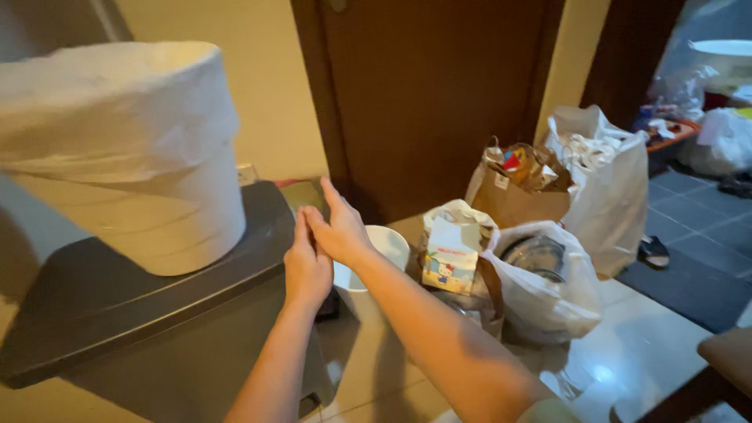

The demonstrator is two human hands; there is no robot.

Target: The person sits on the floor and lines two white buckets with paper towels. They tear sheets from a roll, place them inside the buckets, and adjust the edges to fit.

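Pressing flat hands [321,243] together beside smooth grey bin lid [141,290].

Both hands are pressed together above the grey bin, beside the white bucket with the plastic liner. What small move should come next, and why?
Probably part the hands and bring them to the white lined bucket. The left hand and right hand touch each other and hold nothing, while the bucket stands close by on the lid of the grey bin, and its liner is already folded over the rim.

Cream wall [266,94], dark brown door [431,86], pale glossy floor tiles [650,345] — grey tiles [705,227] beyond, dim warm light
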